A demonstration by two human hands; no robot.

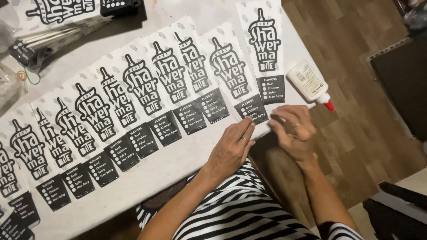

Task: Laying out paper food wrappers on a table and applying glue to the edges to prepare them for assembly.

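Observation:
Several white paper sleeves (133, 89) with black printed designs lie overlapped in a row across a white table (173, 162). My left hand (232, 149) rests flat near the table's front edge, its fingertips pressing the black bottom end of one sleeve (231, 71) near the row's right. My right hand (293, 130) hovers just right of it at the table's corner, fingers curled and close together, touching the lower end of the rightmost sleeve (266, 49). A white glue bottle with a red tip (310, 84) lies on the table's right edge, just above my right hand.
A bundle of more printed sleeves (49, 42) and a clear plastic bag (10, 86) lie at the far left of the table. Wooden floor (356, 124) lies to the right, with dark furniture (400, 80) at the right edge. My striped clothing (240, 209) fills the bottom.

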